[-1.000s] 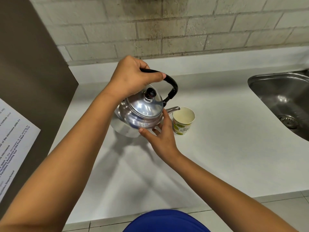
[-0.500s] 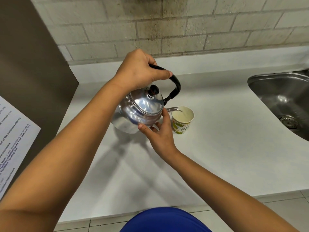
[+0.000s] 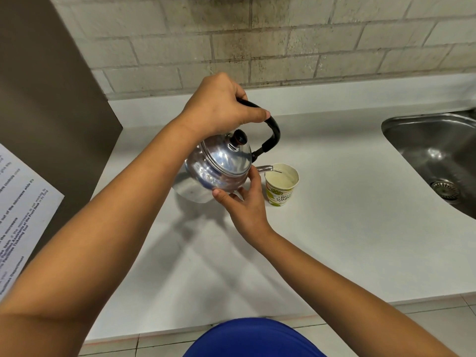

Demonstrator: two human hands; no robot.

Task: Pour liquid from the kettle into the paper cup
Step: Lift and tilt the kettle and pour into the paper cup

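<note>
A shiny metal kettle (image 3: pixel 219 166) with a black handle is tilted to the right above the white counter, its short spout over the rim of a paper cup (image 3: pixel 281 186). The cup stands upright on the counter and has pale liquid inside. My left hand (image 3: pixel 221 105) is closed around the top of the kettle's black handle. My right hand (image 3: pixel 246 202) rests with spread fingers against the kettle's lower right side, just left of the cup, without touching the cup.
The white counter (image 3: pixel 334 240) runs to a steel sink (image 3: pixel 438 155) at the right. A brown panel (image 3: pixel 51 112) with a printed notice (image 3: pixel 20 215) stands at the left. A brick wall closes the back.
The kettle has risen a little and tipped further toward the cup, its spout now over the rim. Liquid now shows in the cup. Both hands kept their holds.
</note>
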